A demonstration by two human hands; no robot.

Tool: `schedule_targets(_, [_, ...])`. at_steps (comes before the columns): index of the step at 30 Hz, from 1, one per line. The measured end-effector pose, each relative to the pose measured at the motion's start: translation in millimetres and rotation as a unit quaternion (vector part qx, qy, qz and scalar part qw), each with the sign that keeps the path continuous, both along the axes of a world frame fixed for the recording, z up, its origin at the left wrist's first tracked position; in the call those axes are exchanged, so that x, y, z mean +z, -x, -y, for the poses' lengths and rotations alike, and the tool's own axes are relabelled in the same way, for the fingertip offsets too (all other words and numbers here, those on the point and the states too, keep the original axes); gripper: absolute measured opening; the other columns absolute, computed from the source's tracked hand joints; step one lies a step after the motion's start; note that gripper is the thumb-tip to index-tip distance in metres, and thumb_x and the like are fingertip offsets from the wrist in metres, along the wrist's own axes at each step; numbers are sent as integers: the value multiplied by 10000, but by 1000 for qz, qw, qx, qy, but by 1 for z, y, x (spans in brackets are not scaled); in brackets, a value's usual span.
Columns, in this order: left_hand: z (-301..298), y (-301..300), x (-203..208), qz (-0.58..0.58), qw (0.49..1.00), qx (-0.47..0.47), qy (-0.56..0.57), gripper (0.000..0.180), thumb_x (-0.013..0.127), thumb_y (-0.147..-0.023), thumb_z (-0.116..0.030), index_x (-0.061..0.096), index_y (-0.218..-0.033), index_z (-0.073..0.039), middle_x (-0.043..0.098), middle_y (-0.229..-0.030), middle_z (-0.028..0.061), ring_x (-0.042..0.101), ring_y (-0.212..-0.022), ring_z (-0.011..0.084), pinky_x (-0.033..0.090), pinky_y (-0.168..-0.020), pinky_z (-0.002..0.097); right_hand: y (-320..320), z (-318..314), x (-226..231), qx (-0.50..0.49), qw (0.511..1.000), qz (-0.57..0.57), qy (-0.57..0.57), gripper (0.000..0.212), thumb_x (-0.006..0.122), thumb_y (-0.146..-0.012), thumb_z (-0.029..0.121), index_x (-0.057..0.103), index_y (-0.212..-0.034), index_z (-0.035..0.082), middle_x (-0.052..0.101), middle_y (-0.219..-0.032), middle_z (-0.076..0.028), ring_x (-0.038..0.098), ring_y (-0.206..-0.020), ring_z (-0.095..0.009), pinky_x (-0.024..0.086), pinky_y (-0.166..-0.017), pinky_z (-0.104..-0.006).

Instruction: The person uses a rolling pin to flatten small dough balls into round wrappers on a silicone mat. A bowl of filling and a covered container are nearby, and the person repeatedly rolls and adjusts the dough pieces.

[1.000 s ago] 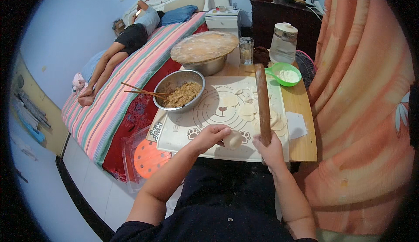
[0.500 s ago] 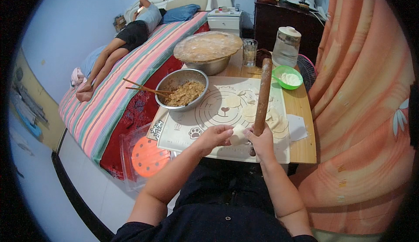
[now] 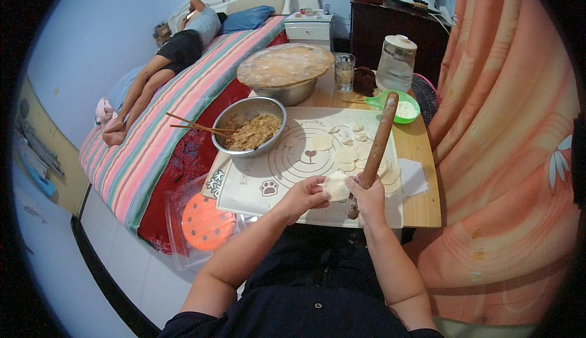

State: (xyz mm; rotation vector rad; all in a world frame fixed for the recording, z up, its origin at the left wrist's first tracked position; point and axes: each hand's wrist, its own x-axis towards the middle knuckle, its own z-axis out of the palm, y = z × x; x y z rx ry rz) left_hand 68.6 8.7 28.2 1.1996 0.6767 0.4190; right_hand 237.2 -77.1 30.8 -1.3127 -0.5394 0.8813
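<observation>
A thin round dough wrapper (image 3: 336, 188) is held up over the near edge of the printed pastry mat (image 3: 256, 170). My left hand (image 3: 304, 199) pinches its left edge. At the wrapper's right edge is the thumb of my right hand (image 3: 370, 202), which is closed around a wooden rolling pin (image 3: 382, 140) dusted with flour. The pin tilts up and away to the right. Beyond it and to its left, several rolled wrappers (image 3: 346, 155) and small flattened dough pieces (image 3: 359, 127) lie on the mat, partly overlapping.
A steel bowl (image 3: 218, 120) of filling with chopsticks stands at the mat's far left. Behind it, a floured round board (image 3: 284, 64) covers another bowl. A green flour bowl (image 3: 415, 110), glass (image 3: 344, 72) and water jug (image 3: 396, 63) stand farther right. Someone (image 3: 183, 42) lies on the bed.
The wrapper between my hands has turned and now shows its flat round face. The rolling pin's upper end has swung to the right. The view has shifted slightly.
</observation>
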Motion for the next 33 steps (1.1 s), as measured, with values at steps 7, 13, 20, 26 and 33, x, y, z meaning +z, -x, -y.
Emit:
schedule_targets(7, [-5,0,4,-10,999,16,-45,408,634,-953,-97,525,-1330,13,648,-1175,76,635,-1034,162,552,-904,308,-2,11,-9,72,997,5,-30,369,707,-829,-1,481,-1120,-3,651,-1074,-148,651,-900,-188,546,-771,-311])
schedule_targets(13, [-1,3,8,70,992,47,93,450,598,-963,-73,473,-1390,-5,590,-1295,75,601,-1128,163,522,-958,307,0,8,0,41,998,38,-31,393,694,-819,-26,482,-1150,-11,654,-1103,-141,650,-943,-189,531,-825,-319])
schedule_targets(20, [8,-7,0,65,997,30,9,510,609,-948,-62,437,-1427,-25,588,-1302,72,597,-1138,159,508,-967,303,-1,10,-8,57,997,59,-10,464,704,-817,-18,472,-1218,-29,639,-1187,-143,637,-1071,-214,513,-923,-342])
schedule_targets(26, [-28,4,-3,35,998,47,36,447,639,-919,-64,529,-1351,-32,637,-1225,79,625,-1074,158,517,-911,298,-24,23,-11,55,997,43,-15,508,656,-837,-63,438,-1295,-54,568,-1349,-149,560,-1260,-256,463,-1024,-340])
schedule_targets(33, [-130,-32,25,-38,985,140,-94,328,654,-885,-86,636,-1212,-62,687,-1109,24,643,-938,90,507,-820,259,-55,42,-19,7,1000,-5,-14,414,622,-867,-41,436,-1236,-12,582,-1266,-185,608,-1157,-288,553,-859,-347])
